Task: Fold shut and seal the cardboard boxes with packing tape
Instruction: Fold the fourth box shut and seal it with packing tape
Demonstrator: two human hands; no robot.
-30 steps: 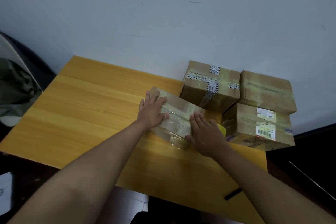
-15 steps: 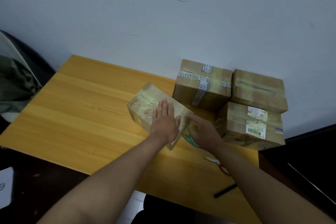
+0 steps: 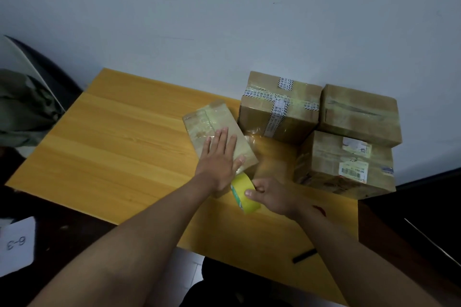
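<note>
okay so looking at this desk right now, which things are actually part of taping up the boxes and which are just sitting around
Part of the job:
- small flat box, left hand pressing flat on it
- yellow tape roll, gripped by right hand
- three taped boxes stacked by the wall

Just lying about:
- black marker at the table's near edge
- paper marked 6-3 on the floor
- green cloth at left

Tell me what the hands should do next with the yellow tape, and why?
Probably pull the yellow tape roll toward the person, so the tape wraps down the near end of the small box. The left hand presses flat on the box top, and the right hand grips the roll just below that end.
</note>
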